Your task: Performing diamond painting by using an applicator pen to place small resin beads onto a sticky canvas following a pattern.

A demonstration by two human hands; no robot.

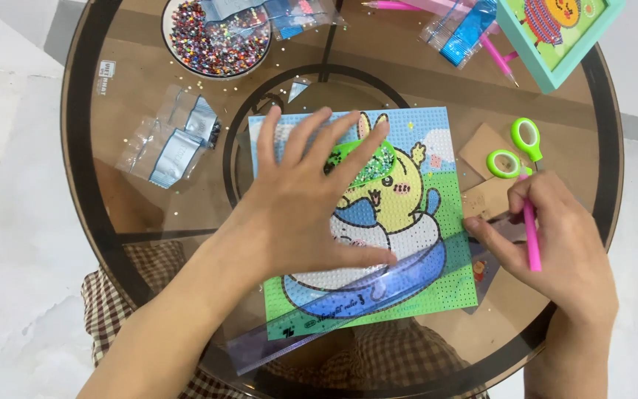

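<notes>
A diamond-painting canvas with a yellow cartoon animal lies flat on the round glass table. My left hand presses flat on the canvas, fingers spread, covering its left half and a small green bead tray. A clear blue ruler lies slanted across the canvas's lower edge. My right hand sits just right of the canvas and grips a pink applicator pen, its fingertips touching the canvas edge.
A white bowl of mixed beads stands at the back left. Small bead bags lie at left. Green scissors and brown cardboard pieces lie at right. A teal framed picture and more bags are at back right.
</notes>
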